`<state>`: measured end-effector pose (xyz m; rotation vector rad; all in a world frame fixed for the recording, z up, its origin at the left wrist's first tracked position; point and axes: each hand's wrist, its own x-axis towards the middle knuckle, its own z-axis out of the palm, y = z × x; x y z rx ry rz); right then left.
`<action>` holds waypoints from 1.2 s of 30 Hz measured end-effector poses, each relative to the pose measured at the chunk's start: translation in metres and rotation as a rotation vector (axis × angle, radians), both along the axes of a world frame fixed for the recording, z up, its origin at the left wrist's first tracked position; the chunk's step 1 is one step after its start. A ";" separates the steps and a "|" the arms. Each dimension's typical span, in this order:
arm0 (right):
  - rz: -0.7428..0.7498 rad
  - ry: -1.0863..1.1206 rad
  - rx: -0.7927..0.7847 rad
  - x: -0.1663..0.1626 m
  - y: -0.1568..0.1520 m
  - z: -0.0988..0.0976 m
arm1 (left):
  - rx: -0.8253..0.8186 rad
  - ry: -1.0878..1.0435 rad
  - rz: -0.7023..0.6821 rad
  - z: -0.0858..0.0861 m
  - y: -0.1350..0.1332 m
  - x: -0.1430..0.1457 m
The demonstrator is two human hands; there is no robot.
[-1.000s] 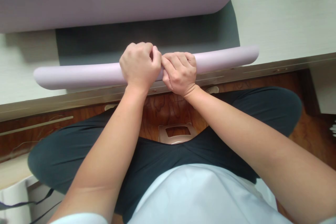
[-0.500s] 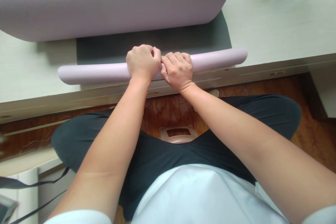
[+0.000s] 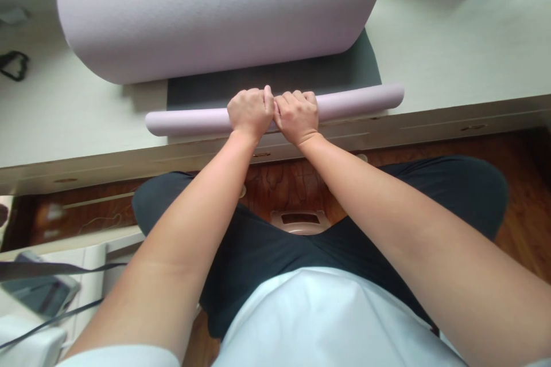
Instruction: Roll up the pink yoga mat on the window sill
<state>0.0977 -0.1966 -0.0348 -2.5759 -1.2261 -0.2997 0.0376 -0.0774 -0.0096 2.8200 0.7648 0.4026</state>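
Note:
A yoga mat, lavender on one side and dark grey on the other, lies on a pale tabletop. Its near edge is curled into a narrow lavender roll (image 3: 357, 102) along the table's front. Behind that, a flat strip of the grey side (image 3: 327, 75) shows, and farther back the mat rises in a large lavender curve (image 3: 224, 17). My left hand (image 3: 251, 110) is closed over the middle of the narrow roll. Right beside it, my right hand (image 3: 297, 114) grips the same roll, fingers wrapped over the top. The palms and the roll's underside are hidden.
The pale table (image 3: 456, 51) has drawers along its front edge. A black strap-like object (image 3: 14, 65) lies at the far left. Below left, a dark device (image 3: 45, 292) rests on a white surface, with black straps (image 3: 64, 269) crossing in front. A pinkish stool (image 3: 301, 219) shows between my legs.
The view has shifted, bringing more of the table's left side into sight. The mat's left ends appear farther right. Both hands keep their hold on the narrow roll.

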 end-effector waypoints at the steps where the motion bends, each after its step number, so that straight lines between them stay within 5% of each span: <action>1: 0.004 0.009 0.000 0.000 0.001 0.001 | 0.027 0.017 -0.032 0.000 -0.001 -0.004; 6: 0.027 0.042 0.001 0.004 0.005 0.001 | 0.114 0.083 -0.086 -0.001 -0.003 -0.011; 20: 0.056 0.079 0.124 0.015 0.020 -0.003 | 0.095 0.212 0.075 0.003 0.010 0.013; 36: -0.024 0.119 -0.016 0.026 0.031 0.015 | 0.006 0.382 0.059 0.004 0.038 0.046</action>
